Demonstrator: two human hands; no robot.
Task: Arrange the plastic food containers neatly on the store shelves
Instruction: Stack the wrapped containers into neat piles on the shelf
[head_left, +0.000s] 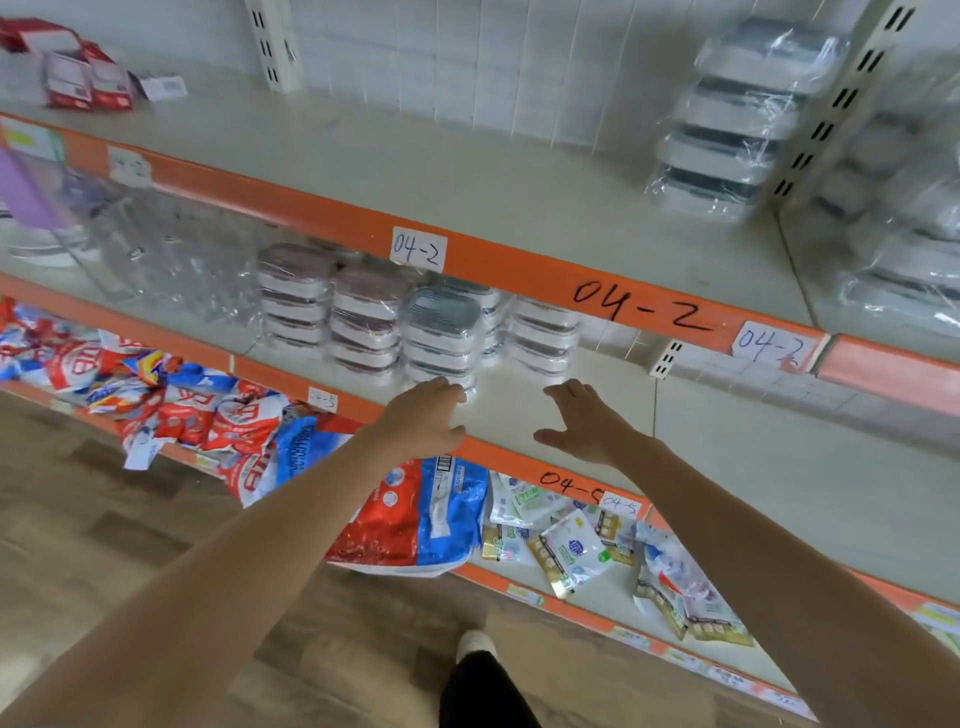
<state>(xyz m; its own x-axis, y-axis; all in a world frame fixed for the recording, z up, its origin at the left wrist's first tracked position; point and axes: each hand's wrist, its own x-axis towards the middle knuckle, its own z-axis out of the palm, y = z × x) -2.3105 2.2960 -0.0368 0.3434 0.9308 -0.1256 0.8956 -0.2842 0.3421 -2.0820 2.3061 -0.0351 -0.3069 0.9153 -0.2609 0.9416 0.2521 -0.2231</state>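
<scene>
Reaching over middle shelf | L hand fingers loosely extended, tips at base of wrapped container stack, holding nothing | R hand spread flat, empty, just R of it | more stacks beyond L hand | another stack upper shelf, well above R hand

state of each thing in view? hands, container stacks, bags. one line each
left hand: open, fingers at the base of the grey-lidded stack
right hand: open, over bare shelf, holding nothing
grey-lidded stack: upright, wrapped, middle shelf
brown-lidded stacks: upright, wrapped, side by side
right stack: upright, wrapped, further back
top-shelf stack: wrapped, leaning slightly
red and blue bags: lying untidy, overhanging the lower shelf edge
</scene>
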